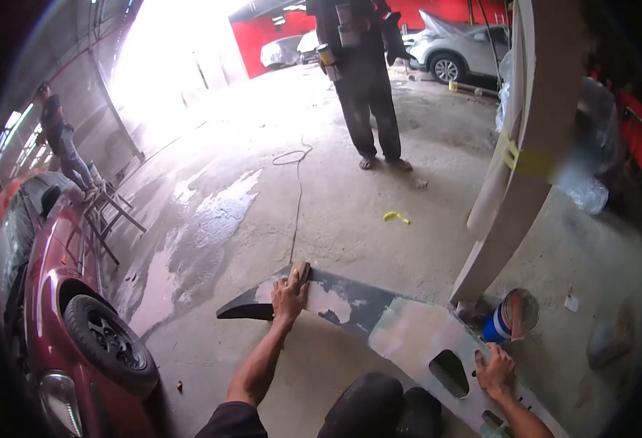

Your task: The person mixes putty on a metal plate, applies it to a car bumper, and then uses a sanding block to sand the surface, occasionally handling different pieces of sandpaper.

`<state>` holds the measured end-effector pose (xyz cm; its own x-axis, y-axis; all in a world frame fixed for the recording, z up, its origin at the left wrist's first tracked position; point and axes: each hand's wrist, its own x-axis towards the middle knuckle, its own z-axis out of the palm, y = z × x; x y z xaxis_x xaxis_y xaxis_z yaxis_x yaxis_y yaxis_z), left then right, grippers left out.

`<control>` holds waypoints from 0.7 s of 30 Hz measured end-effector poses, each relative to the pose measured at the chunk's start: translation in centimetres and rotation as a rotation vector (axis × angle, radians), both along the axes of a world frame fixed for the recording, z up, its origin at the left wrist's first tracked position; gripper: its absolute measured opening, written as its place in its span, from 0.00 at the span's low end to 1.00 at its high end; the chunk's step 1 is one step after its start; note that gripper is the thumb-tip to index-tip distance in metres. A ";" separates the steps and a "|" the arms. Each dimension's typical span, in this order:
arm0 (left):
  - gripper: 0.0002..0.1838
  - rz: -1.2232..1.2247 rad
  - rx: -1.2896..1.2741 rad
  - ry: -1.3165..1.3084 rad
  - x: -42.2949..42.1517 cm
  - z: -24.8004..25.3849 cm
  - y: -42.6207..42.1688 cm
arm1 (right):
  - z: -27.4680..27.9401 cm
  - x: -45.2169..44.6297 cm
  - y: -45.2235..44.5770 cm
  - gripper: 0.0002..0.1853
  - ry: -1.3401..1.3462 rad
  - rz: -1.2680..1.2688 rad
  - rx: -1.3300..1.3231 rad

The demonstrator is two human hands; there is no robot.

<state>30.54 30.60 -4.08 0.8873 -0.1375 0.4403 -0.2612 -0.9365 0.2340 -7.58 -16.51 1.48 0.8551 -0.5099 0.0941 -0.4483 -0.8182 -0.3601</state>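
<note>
A long car body panel (401, 328), with patches of pale filler over grey and dark paint, stretches across in front of my knees. My left hand (289, 298) is closed around a brown sanding block (302, 271) pressed on the panel's narrow left part. Toward the panel's wide right end, my right hand (496, 371) grips its far edge, beside a dark cutout (449, 372). The underside of the panel and whatever supports it are hidden.
A maroon car (62, 270) stands close on the left. A blue can (497, 325) sits by a pillar (514, 175) at right. One person (368, 80) stands ahead; another (65, 139) is on a trestle (113, 208). A cable (299, 197) crosses the floor.
</note>
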 end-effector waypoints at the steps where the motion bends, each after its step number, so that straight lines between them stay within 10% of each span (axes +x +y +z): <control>1: 0.32 -0.005 0.006 -0.029 0.2 -0.2 0.0 | 0.3 0.0 0.1 0.26 0.009 0.000 0.006; 21: 0.32 0.075 -0.063 0.159 -1.6 1.6 -1.3 | 0.2 -0.8 -0.4 0.26 -0.005 0.013 0.088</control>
